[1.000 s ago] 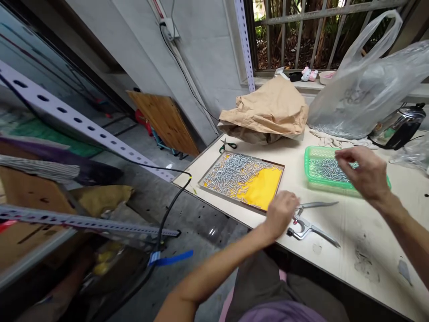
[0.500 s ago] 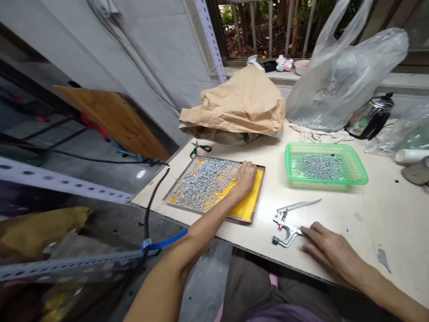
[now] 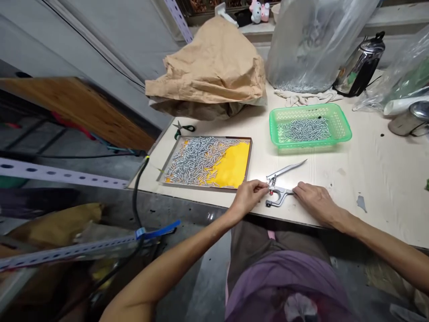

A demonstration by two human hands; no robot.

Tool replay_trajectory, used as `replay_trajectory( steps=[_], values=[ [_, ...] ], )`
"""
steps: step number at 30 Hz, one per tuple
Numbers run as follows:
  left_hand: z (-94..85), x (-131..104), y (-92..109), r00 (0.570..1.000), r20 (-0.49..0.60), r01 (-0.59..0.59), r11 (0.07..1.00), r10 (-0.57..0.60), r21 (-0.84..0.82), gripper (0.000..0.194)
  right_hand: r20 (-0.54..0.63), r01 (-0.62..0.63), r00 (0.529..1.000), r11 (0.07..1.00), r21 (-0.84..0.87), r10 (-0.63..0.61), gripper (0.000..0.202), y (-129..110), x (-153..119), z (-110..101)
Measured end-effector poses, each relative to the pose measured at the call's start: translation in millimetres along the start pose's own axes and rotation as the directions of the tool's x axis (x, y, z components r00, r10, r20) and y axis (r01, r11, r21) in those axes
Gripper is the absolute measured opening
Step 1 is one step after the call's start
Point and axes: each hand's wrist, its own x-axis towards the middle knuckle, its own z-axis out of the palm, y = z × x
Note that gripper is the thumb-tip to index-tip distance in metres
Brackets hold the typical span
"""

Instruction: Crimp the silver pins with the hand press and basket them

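Metal C-frame hand pliers (image 3: 280, 197), with a spring and a red part, lie on the table near its front edge. The fingers of my right hand (image 3: 317, 202) close on the end of its lower handle. My left hand (image 3: 250, 195) is pinched at the pliers' left side, close to the spring and red part. Whatever sits between its fingertips is too small to make out. Left of the pliers is a shallow tray (image 3: 248, 167) with a yellow bottom. Many small silvery metal pins (image 3: 194, 161) are heaped across its left part.
A green plastic basket (image 3: 310, 144) behind the pliers holds more metal pins. Scissors (image 3: 183, 129) lie behind the tray, near a brown paper bag (image 3: 214, 67). Farther back stand a clear plastic bag (image 3: 301, 49) and a metal kettle (image 3: 360, 65). A grey scrap (image 3: 361, 202) lies at right.
My left hand has moved from the tray's right side to the pliers, its fingers pinched. My right hand remains at the handle. The view has tilted downward.
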Motion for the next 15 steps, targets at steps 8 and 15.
replay_trajectory(
  steps=[8, 15],
  values=[
    [19.2, -2, -8, 0.975, 0.041, 0.224, 0.960, -0.220, -0.166, 0.017, -0.109, 0.029, 0.993, 0.996, -0.080, -0.038, 0.027, 0, -15, 0],
    [22.2, -1, -6, 0.957, 0.077, 0.279, 0.960, -0.278, 0.001, 0.015, -0.080, 0.034, 0.996, 0.999, -0.037, -0.037, 0.024, 1, -18, 7]
  ],
)
